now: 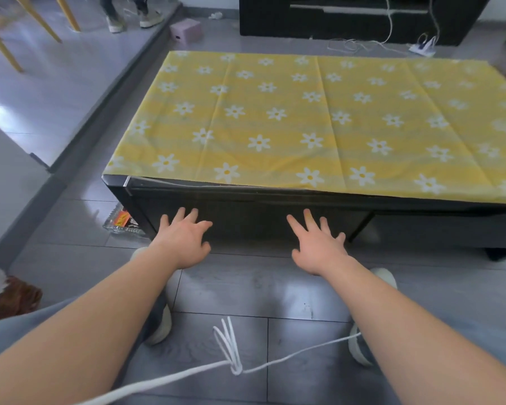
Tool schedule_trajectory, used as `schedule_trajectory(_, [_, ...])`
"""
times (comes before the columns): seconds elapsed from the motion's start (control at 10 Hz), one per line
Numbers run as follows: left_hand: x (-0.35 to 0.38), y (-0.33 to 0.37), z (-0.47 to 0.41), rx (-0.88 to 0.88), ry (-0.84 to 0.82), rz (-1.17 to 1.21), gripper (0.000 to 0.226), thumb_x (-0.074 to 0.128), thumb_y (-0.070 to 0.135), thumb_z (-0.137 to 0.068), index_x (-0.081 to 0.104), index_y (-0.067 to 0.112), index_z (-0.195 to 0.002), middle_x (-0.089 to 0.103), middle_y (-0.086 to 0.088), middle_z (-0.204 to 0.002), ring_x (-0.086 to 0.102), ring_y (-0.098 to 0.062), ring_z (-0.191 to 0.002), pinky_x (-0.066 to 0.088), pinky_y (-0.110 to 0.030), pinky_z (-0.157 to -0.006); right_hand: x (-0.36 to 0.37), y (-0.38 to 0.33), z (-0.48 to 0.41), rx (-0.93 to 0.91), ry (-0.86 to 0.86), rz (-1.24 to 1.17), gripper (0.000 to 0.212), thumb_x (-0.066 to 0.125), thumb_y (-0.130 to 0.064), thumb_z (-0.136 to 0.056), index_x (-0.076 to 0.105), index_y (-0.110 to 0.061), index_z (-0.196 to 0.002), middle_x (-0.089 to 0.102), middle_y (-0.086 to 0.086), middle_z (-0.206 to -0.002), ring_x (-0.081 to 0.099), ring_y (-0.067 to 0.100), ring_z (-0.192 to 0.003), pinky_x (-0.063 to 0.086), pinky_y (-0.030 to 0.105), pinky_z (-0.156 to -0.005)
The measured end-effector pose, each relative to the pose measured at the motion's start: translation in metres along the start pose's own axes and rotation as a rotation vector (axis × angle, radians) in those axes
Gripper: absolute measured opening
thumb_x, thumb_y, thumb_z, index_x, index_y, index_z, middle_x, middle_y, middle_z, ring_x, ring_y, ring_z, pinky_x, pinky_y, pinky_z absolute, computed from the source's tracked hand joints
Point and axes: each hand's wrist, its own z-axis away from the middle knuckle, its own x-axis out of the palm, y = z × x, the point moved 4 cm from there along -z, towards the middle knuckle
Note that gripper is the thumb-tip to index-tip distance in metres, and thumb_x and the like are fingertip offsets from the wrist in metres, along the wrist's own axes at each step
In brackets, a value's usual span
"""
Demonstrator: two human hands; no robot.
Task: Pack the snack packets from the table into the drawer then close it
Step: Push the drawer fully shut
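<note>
A low black table [120,188] carries a yellow cloth with white daisies [313,121]. No snack packets lie on the cloth. The black drawer front [251,214] sits flush with the table's near side. My left hand [184,238] and my right hand [319,247] are both spread, fingers apart, in front of the drawer front, with fingertips at or near its surface. Neither hand holds anything. The inside of the drawer is hidden.
A glass tray with an orange packet [122,222] lies on the floor under the table's left corner. A white cord [231,366] runs across the floor by my feet. A black TV cabinet [357,16] and a pink box [186,30] stand beyond the table. Another person's feet [132,17] are at the far left.
</note>
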Motion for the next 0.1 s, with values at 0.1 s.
schedule_trajectory(0.1, [-0.02,0.0109,0.0186,0.0,0.052,-0.007,0.065,0.044,0.051,-0.102,0.029,0.034,-0.162,0.015,-0.011,-0.173,0.005,-0.037,-0.159,0.012,-0.064,-0.124,-0.0149,-0.0168,0.0187,-0.018,0.083,-0.02,0.082,0.049,-0.034,-0.102,-0.005,-0.044,-0.162,-0.015,0.002,-0.174,-0.006,0.039,-0.16,0.015,0.075,-0.118])
